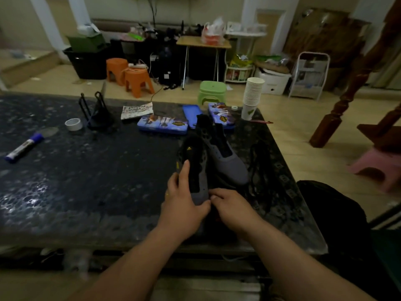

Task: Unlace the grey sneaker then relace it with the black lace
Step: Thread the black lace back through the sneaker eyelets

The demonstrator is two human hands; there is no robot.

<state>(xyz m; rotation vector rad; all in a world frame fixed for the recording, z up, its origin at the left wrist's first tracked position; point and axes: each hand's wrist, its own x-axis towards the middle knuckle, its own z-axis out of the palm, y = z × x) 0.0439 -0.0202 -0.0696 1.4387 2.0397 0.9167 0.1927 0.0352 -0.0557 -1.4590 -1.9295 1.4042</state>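
Grey sneaker: near right edge of counter, eyelets bare, unlacing apparently done. My left hand grips toe. Right hand: fingers curled at lowest eyelets, hold unclear. Black lace lies beside; relacing remains.

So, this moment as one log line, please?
left hand: holds near grey sneaker | right hand: at its toe, grip unclear | black lace: loose on table

body log | left hand: bare | right hand: bare | forearms: bare to frame edge
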